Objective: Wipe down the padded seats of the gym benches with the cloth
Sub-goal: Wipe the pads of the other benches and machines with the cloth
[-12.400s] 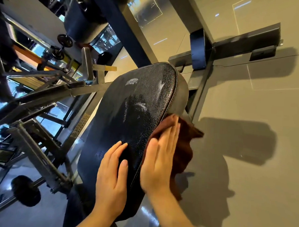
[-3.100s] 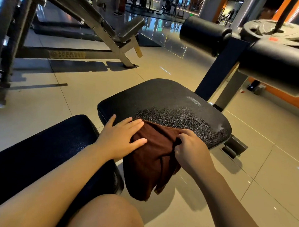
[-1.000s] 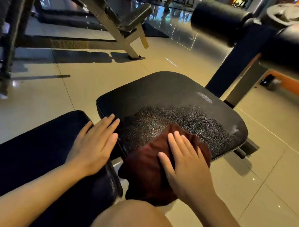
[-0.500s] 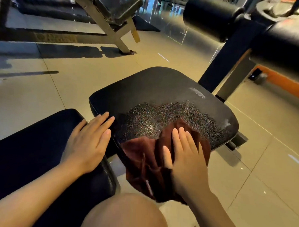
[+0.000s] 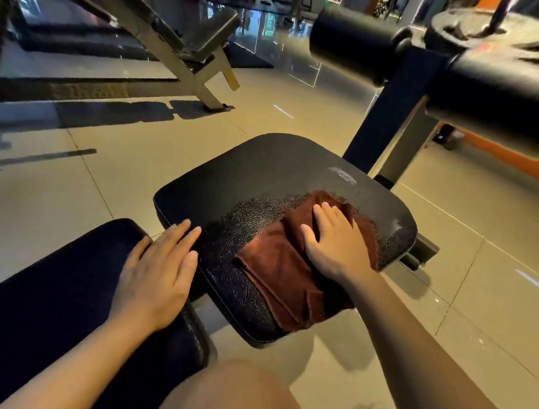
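Crowding the far side, two roller pads [image 5: 355, 42] on a post, brown cloth [image 5: 285, 273] perhaps folded, lengthwise front-to-back on seat [image 5: 263, 173], right hand [image 5: 334, 241] flat on it, left hand [image 5: 157, 270] flat, straddling both pads

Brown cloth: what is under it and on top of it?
The right hand presses flat on the brown cloth, which lies on the black seat pad, its near end overhanging the edge. The pad surface beneath it is hidden.

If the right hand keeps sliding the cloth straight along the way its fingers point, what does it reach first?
The right hand, flat on the brown cloth, points toward the seat pad's far right part. First it would likely cross the whitish scuff, then the pad's far edge; the dark upright post stands beyond.
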Motion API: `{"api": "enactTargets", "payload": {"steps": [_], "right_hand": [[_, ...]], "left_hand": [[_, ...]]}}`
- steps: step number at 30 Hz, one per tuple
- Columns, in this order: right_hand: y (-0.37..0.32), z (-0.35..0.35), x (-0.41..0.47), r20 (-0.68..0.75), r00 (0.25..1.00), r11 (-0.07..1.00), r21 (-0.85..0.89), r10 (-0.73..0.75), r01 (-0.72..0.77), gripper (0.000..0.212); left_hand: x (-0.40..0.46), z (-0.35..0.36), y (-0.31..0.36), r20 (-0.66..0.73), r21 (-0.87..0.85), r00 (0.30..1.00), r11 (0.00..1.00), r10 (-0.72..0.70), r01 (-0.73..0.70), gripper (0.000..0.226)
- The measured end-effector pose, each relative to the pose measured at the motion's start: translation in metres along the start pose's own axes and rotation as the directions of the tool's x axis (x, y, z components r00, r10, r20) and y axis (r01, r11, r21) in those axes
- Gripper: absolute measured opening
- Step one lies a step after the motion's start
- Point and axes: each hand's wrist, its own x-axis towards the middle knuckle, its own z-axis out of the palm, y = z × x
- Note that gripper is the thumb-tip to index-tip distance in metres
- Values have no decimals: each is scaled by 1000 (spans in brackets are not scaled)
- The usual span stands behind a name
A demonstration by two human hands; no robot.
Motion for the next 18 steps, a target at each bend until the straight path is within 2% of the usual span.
{"api": "enactTargets", "payload": {"steps": [4,6,9,12,14,18], "right_hand": [[-18,4,-46,31,998,999,28,-47,46,66],[-28,8,-66,38,998,997,45,-57,55,71],[-33,13,-89,70,995,996,51,-77,74,61],[-28,11,-99,70,994,994,67,-86,82,58],[-21,13,-103,26,997,995,81,-66,64,61],[-5,17,-100,-52,998,995,98,17,-11,78]], "left_hand": [[0,-2,1,24,10,1000,1000,-17,16,77],[0,-4,3,41,3,999,1000,-24,24,66],[-3,-9,6,72,1,997,999,-32,32,51],[-4,-12,16,77,22,995,998,-63,61,50],[-1,-14,29,40,-45,994,994,-98,100,51],[7,-8,70,-65,-124,998,992,24,-32,46]]}}
